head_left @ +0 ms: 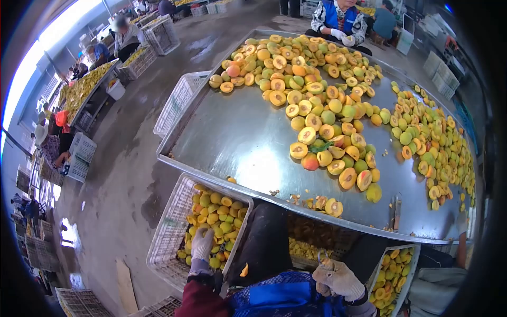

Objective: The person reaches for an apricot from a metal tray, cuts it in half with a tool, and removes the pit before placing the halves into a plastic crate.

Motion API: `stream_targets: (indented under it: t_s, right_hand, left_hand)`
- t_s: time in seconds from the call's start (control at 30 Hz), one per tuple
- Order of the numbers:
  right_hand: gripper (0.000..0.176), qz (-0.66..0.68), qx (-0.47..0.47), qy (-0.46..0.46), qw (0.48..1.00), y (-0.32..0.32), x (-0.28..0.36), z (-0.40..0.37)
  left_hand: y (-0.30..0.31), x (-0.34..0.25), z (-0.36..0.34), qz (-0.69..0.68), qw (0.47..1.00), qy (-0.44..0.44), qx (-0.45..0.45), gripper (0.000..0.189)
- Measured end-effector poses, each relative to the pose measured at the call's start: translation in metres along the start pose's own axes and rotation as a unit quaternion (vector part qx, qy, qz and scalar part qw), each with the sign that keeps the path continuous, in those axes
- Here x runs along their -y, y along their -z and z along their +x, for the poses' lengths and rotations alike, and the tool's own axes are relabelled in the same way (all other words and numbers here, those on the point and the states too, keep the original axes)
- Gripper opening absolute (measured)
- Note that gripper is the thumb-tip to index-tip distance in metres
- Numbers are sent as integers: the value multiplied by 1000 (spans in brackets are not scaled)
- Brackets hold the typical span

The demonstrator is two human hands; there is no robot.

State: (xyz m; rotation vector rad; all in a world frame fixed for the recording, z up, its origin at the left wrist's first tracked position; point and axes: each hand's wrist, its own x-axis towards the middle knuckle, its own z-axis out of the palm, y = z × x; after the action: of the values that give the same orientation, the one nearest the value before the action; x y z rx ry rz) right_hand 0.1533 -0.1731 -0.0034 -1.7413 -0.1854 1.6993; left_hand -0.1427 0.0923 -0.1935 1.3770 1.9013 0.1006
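My left hand (202, 245), in a pale glove, reaches into a white plastic crate (169, 224) at the lower left, over yellow-green fruit (224, 215). What its fingers hold, if anything, cannot be made out. My right hand (338, 279), in a stained glove, is closed in front of my body, with a small metal loop (321, 255) showing at its fingers. Above both hands, halved and whole fruit (317, 127) lies heaped on a metal table (222, 132). An orange fruit piece (244, 270) rests on my dark clothing.
A tool (397, 212) lies near the table's front edge. Another crate of fruit (391, 277) stands at my right. A person in a blue vest (338, 21) sits across the table. An emptier-looking crate (182, 100) stands beyond the left edge; more workers sit far left.
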Motion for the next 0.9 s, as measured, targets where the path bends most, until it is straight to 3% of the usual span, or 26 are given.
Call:
stream_targets:
  t_s: [0.07,0.17,0.23,0.3,0.37,0.43,0.47,0.53,0.57,0.63,0.67,0.83,0.9]
  right_hand:
    - [23,-12,-24,-11,1000,-5,4,0]
    - [24,-52,-36,-26,998,-7,3,1]
    - [24,-52,-38,-30,997,-6,1,1]
    - [24,-51,-40,-36,997,-6,0,1]
    - [25,-46,-56,-24,997,-9,-1,2]
    - [25,-51,-35,-16,998,-8,-5,9]
    - [25,-54,-17,-6,998,-8,-7,12]
    - [27,-74,-8,-19,997,-12,-5,15]
    - [30,-92,-3,-33,995,-15,-4,15]
    - [30,-90,-2,-34,995,-20,2,12]
    - [30,-87,-1,-36,996,-21,4,10]
    - [31,-59,-18,-17,998,-13,-10,5]
    - [31,-46,-20,-12,999,-12,-12,4]
  left_hand:
    - [-24,5,22,-70,992,-107,-17,65]
    - [-10,-30,6,11,991,-130,38,72]
    - [-2,-27,-1,7,987,-151,52,65]
    - [10,-20,-12,-46,978,-86,184,57]
    - [30,-26,-46,-64,976,-69,194,47]
    - [49,-25,-71,-77,930,-44,357,54]
    - [58,-29,-90,-80,931,-42,354,54]
    - [63,-48,-132,-57,908,-189,370,54]
    - [60,-52,-144,-58,908,-190,368,54]
    - [49,-59,-165,143,865,-415,242,55]
    - [43,-62,-172,176,860,-437,198,47]
    - [24,-58,-165,117,886,-421,153,34]
    - [21,-78,-165,-5,880,-450,151,35]
